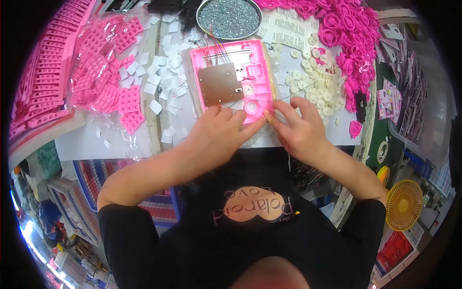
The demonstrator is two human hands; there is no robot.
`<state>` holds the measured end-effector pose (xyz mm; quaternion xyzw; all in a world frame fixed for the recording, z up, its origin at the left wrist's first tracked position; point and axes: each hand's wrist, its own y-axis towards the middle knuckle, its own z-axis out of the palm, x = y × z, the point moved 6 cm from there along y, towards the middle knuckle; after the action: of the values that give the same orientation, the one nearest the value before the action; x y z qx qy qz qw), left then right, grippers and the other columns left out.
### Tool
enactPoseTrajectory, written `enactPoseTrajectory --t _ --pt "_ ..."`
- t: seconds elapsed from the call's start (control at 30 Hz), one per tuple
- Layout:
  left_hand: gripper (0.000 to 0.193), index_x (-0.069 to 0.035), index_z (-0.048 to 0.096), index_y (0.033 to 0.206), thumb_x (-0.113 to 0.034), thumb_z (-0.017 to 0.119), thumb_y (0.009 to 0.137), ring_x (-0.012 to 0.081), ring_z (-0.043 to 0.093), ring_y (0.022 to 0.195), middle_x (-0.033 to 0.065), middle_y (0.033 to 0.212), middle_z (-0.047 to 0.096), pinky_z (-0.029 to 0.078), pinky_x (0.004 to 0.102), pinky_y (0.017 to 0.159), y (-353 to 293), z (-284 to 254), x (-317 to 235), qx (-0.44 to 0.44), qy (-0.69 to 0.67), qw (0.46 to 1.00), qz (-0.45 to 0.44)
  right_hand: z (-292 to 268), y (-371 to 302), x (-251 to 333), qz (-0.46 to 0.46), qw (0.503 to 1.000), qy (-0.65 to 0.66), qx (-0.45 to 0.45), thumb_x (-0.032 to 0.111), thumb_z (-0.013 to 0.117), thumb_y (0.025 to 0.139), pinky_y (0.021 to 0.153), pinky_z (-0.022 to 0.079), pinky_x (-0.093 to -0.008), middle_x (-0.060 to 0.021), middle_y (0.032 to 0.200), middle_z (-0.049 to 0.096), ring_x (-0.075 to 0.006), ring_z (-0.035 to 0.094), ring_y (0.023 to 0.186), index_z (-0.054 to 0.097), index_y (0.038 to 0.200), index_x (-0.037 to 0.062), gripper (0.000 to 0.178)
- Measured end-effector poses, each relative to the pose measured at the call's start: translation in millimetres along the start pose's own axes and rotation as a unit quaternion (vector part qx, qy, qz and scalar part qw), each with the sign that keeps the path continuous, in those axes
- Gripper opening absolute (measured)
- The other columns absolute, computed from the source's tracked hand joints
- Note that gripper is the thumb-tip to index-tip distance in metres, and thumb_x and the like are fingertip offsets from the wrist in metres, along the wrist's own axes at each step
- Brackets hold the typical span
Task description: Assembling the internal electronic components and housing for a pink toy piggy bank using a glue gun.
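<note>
A pink plastic housing [262,89] lies open in front of me on a clear plastic bag. Over its left half sits a brown circuit board [219,84], with thin coloured wires [219,50] rising from its far side. My left hand [219,127] is closed at the near edge of the housing, fingers curled by the board and thumb stretched to the near right corner. There my right hand [301,125] pinches with thumb and forefinger, where a thin wire [287,98] shows. The fingertips of both hands nearly meet, and they partly hide that corner.
A round metal tin [197,21] of small screws stands beyond the housing. White round parts [320,89] and a heap of pink parts [344,38] lie to the right. White square pieces [166,72] and bagged pink button pads [98,62] spread on the left. A yellow fan [404,205] stands lower right.
</note>
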<state>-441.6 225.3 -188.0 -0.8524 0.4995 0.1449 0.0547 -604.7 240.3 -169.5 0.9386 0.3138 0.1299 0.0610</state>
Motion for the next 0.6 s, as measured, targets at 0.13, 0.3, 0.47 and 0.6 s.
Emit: enactPoseTrajectory --t 0.13,0.3,0.47,0.6 --pt "0.064 -0.020 0.057 0.142 -0.006 0.060 0.080 0.0233 0.056 0.084 0.0048 0.093 0.056 0.044 0.0383 0.074 -1.0 0.3 0.2 -0.009 0.010 1.000 0.000 -15.0 71.2 -28.7 0.099 0.979 0.177 0.020 0.017 0.070 0.077 0.074 0.055 -0.0419 -0.0112 0.100 0.071 -0.0342 0.066 0.089 0.075 0.091 0.0043 0.020" --pt "0.065 -0.020 0.057 0.142 -0.004 0.060 0.079 0.0240 0.055 0.085 0.0057 0.094 0.056 0.043 0.0380 0.073 -3.8 0.2 -0.2 -0.029 -0.016 0.999 -0.006 30.2 145.8 -42.5 0.177 0.982 0.060 0.024 0.022 0.067 0.079 0.067 0.057 -0.0484 -0.0185 0.078 0.070 -0.0390 0.070 0.074 0.072 0.077 0.0013 0.021" --pt "0.045 -0.012 0.065 0.127 -0.003 0.064 0.083 0.0262 0.061 0.087 0.0100 0.095 0.060 0.048 0.0400 0.073 -5.2 -6.5 27.8 -0.041 -0.246 0.967 -0.058 46.6 149.9 -48.8 0.183 0.980 0.079 0.004 0.022 0.066 0.079 0.069 0.056 -0.0494 -0.0202 0.076 0.069 -0.0395 0.069 0.075 0.071 0.078 0.0016 0.022" --pt "0.023 -0.010 0.073 0.099 -0.024 0.075 0.081 0.0307 0.064 0.092 0.0084 0.095 0.067 0.048 0.0442 0.077 5.5 -39.6 111.7 -0.266 -0.203 0.899 -0.281 42.5 140.1 -47.4 0.208 0.969 0.129 -0.030 0.023 0.069 0.079 0.069 0.055 -0.0465 -0.0182 0.076 0.069 -0.0364 0.069 0.075 0.070 0.084 0.0017 0.022"
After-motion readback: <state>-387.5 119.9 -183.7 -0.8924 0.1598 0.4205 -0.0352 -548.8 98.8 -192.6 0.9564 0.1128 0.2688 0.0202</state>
